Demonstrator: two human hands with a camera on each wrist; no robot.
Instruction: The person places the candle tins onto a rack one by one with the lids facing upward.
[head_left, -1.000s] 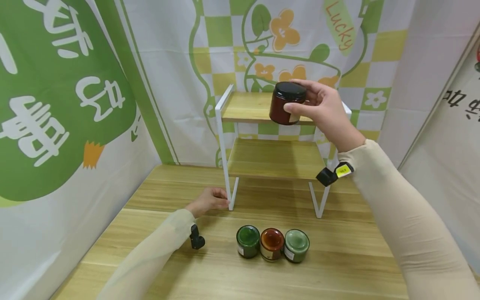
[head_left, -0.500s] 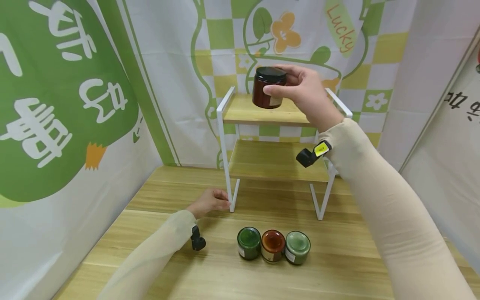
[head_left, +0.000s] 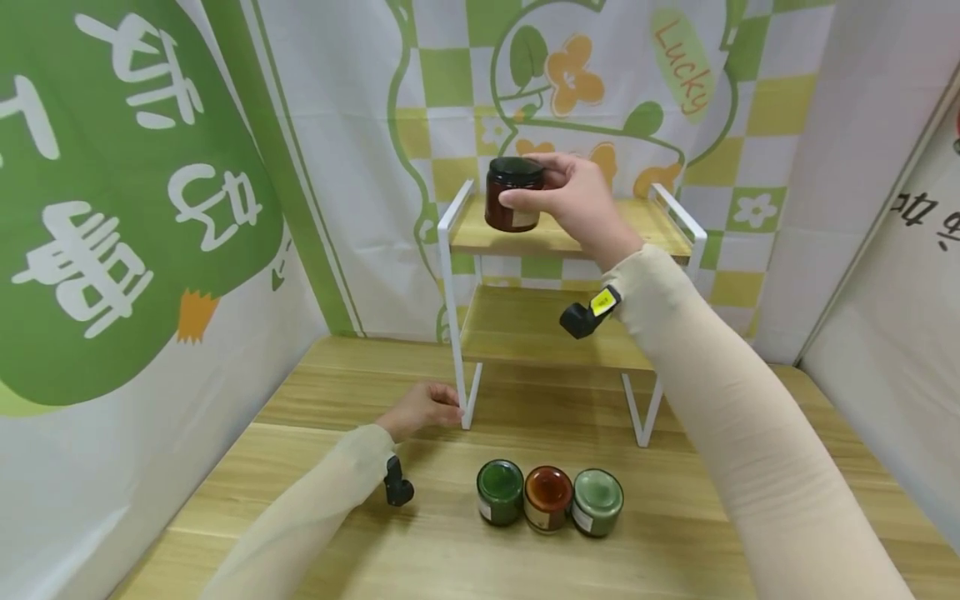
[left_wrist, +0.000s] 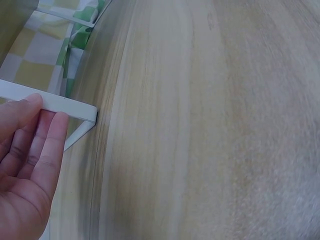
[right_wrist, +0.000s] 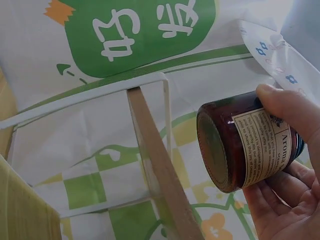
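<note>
My right hand [head_left: 581, 200] grips a dark red glass candle jar [head_left: 513, 204] with a black lid, upright over the left part of the top shelf [head_left: 607, 232]. In the right wrist view the jar's printed paper label [right_wrist: 265, 145] shows, with a gap between the jar's base and the shelf board [right_wrist: 162, 170]. Low on the left, my left hand [head_left: 420, 408] pinches the front white leg [left_wrist: 70, 106] of the two-tier rack near its foot, thumb on one side and fingers on the other.
Three more jars stand in a row on the wooden table [head_left: 360, 542] before the rack: dark green [head_left: 500, 492], amber [head_left: 548, 498] and pale green [head_left: 597, 502]. The lower shelf [head_left: 555, 325] lies beneath. Printed cloth walls [head_left: 360, 208] enclose the back and sides.
My right hand has carried the dark red jar leftward over the top shelf, first up and then lower again. The left hand keeps its place at the rack leg.
</note>
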